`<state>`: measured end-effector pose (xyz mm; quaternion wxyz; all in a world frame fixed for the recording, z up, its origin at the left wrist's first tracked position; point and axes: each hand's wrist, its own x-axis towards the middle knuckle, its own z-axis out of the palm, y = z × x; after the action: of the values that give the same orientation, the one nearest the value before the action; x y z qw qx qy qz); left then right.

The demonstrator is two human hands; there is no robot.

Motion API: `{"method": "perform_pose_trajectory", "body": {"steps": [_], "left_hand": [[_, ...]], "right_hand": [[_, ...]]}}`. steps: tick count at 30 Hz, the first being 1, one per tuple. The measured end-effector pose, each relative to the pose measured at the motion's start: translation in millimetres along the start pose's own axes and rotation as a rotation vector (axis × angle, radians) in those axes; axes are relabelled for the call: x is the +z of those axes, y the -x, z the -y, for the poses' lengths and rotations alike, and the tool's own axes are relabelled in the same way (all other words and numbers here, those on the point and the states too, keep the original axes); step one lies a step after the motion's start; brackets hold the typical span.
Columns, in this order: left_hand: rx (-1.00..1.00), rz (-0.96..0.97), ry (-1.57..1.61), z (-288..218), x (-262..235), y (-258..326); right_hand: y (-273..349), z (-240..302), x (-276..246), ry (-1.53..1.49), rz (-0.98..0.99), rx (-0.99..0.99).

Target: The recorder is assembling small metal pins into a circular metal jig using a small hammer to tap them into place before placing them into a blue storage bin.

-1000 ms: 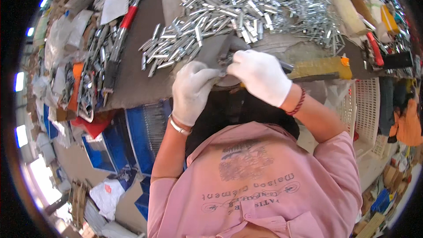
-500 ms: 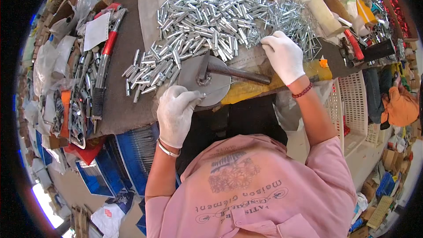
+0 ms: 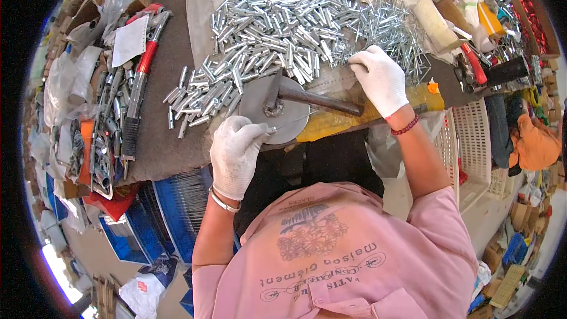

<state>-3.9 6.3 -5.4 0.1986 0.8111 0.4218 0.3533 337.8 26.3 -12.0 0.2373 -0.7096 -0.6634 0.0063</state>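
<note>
The gloved left hand sits nearest, at about seven o'clock from the round metal disc, fingers pressed together, pinching a thin wire pin against the disc's near rim. A hammer lies across the disc, its handle pointing toward three o'clock. Farther out, at two o'clock, the gloved right hand rests with curled fingers on a heap of wire pins. Beyond, at twelve o'clock, shiny metal tubes cover the counter.

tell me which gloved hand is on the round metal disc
The left hand, pinching something small at the near edge of the disc. The right hand rests farther off, beside the metal tubes.
</note>
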Motion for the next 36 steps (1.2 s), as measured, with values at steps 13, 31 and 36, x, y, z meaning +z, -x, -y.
{"method": "perform_pose_trajectory", "body": {"steps": [13, 31, 36], "left_hand": [[0.117, -0.011, -0.097, 1, -10, -6], [0.095, -0.04, -0.001, 5, -5, 2], [0.11, -0.043, 0.019, 5, -3, 0]], "right_hand": [[-11, 16, -8, 0.169, -0.092, -0.271], [-19, 45, -19, 0.024, 0.07, -0.193], [-12, 37, -3, 0.09, 0.091, -0.21]]}}
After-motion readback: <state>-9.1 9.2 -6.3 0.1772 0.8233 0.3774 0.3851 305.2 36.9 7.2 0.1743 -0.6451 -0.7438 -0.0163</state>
